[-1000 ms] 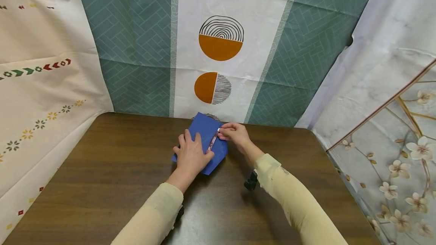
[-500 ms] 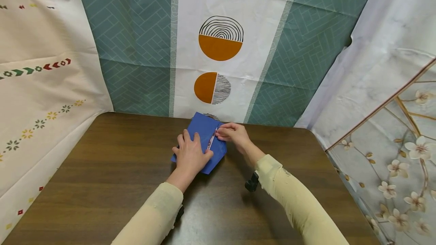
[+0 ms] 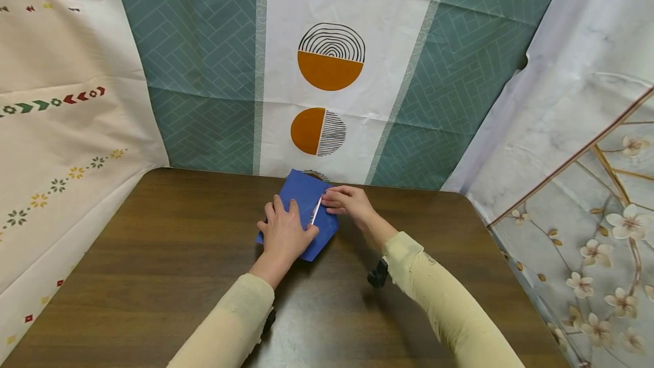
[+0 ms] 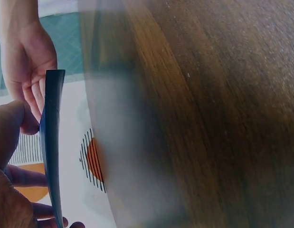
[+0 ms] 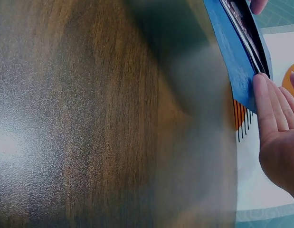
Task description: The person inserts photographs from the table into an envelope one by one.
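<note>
A blue envelope is held tilted over the table, its opening showing a narrow white-edged insert. In the right wrist view the insert looks like thin printed sheets with a dark pinkish pattern. My left hand spreads over the envelope, thumb near the opening; in the left wrist view, its fingertips reach past the envelope's edge. My right hand touches the opening's upper end; its fingers look straight in the right wrist view, and the thumb's contact is unclear.
The brown wooden table surrounds the hands. At its far edge hangs a patterned cloth, with a cream cloth on the left and a floral one on the right. A dark wrist camera hangs below the right sleeve.
The visible strip of the insert has become narrower, sinking further into the envelope. My right fingers have shifted slightly left with it. My left hand keeps nearly the same place.
</note>
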Motion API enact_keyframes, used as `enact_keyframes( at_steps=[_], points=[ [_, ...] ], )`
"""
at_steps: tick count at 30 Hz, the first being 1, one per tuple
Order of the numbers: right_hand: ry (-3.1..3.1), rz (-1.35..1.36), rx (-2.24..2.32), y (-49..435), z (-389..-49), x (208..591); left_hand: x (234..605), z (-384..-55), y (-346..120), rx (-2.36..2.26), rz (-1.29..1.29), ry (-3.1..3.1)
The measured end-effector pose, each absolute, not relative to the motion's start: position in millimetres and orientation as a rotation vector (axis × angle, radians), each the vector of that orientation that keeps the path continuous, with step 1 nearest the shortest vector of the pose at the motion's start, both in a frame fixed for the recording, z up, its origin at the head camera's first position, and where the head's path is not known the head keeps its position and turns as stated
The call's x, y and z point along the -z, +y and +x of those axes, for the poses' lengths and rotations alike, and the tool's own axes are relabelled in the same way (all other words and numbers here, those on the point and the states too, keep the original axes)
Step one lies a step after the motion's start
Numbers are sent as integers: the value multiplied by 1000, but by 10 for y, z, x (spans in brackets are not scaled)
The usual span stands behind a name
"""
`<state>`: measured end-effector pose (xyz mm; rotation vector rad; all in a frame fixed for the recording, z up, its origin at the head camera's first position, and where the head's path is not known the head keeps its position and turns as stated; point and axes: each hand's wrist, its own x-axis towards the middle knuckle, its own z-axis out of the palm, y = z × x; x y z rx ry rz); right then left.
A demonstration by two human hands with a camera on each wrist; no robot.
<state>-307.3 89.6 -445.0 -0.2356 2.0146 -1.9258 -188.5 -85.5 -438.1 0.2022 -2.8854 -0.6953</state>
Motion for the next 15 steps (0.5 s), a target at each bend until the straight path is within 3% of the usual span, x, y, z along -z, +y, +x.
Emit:
enact_keyframes(
  at_steps=[15],
  points=[
    [2039, -214, 1891, 1251, -3079, 4450, 4602, -1906, -972, 671, 310, -2932]
  ],
)
